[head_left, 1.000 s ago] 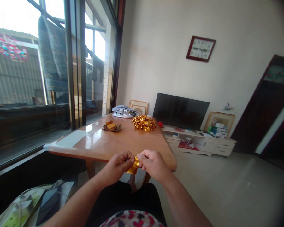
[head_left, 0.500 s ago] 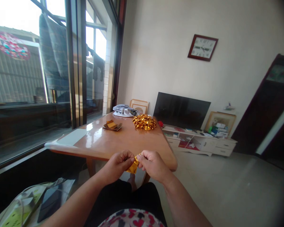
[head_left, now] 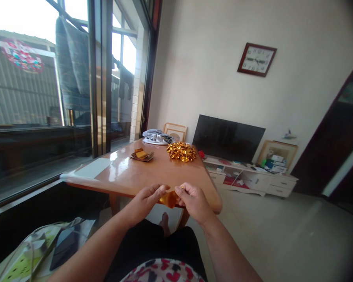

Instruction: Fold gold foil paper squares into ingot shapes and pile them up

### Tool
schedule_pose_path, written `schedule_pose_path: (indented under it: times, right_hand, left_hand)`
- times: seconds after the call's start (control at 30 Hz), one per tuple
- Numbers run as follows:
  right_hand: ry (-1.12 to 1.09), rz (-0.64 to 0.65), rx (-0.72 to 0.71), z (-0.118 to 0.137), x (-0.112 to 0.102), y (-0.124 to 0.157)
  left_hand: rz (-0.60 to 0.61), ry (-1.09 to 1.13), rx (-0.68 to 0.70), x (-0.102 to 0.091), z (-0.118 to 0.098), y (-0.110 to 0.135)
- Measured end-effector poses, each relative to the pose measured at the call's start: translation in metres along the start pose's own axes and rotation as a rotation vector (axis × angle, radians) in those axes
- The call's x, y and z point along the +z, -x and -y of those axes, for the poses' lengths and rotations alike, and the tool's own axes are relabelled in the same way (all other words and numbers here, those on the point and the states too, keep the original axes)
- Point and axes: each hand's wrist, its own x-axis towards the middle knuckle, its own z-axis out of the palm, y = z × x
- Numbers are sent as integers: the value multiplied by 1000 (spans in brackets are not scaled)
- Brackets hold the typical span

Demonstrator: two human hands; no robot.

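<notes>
A small piece of gold foil paper (head_left: 169, 199) is held between both hands just in front of the near edge of the wooden table (head_left: 141, 178). My left hand (head_left: 147, 200) pinches its left side with thumb and fingers. My right hand (head_left: 194, 201) grips its right side, fingers curled. On the far part of the table lie a heap of folded gold foil pieces (head_left: 181, 151) and a flat stack of gold sheets (head_left: 142, 155).
A bundle of cloth (head_left: 156, 137) sits at the table's far end. A black TV (head_left: 228, 138) stands on a low white cabinet (head_left: 253, 179) to the right. Glass sliding doors (head_left: 100, 78) run along the left. Papers and a phone (head_left: 59, 247) lie at lower left.
The view has shifted slightly right. My hands stayed together on the foil; the left fingers have stretched out more and the foil piece has been turned flatter between the hands.
</notes>
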Motion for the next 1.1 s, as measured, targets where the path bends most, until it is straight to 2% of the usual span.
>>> schedule_pose_path:
  times: [0.1, 0.23, 0.4, 0.6, 0.67, 0.73, 0.83, 0.93, 1.0, 1.1]
  right_hand:
    - [-94, -105, 25, -1, -4, -1]
    - [-168, -176, 32, -2, -3, -2]
    - [-178, -205, 9, -1, 6, -1]
    - [-189, -128, 82, -6, 7, -1]
    - [-132, -159, 38, -6, 4, -1]
    - [-4, -192, -73, -4, 2, -2]
    - [230, -131, -229, 4, 4, 0]
    - [326, -43, -248, 11, 8, 2]
    - [266, -7, -183, 13, 9, 3]
    - [38, 53, -46, 12, 7, 3]
  left_hand:
    - [-160, 198, -28, -5, 4, -1]
    - [-173, 353, -62, -5, 8, -2]
    - [-184, 227, -43, 5, 5, 0]
    - [-214, 105, 4, 4, 4, 0]
    - [-208, 61, 10, 3, 6, -1]
    - [-187, 29, 19, 2, 7, -2]
    - [-131, 1, 32, 3, 7, -3]
    - [-103, -34, 45, 5, 4, -2]
    - [-92, -19, 48, 5, -1, -1]
    - [-105, 59, 48, 4, -7, 2]
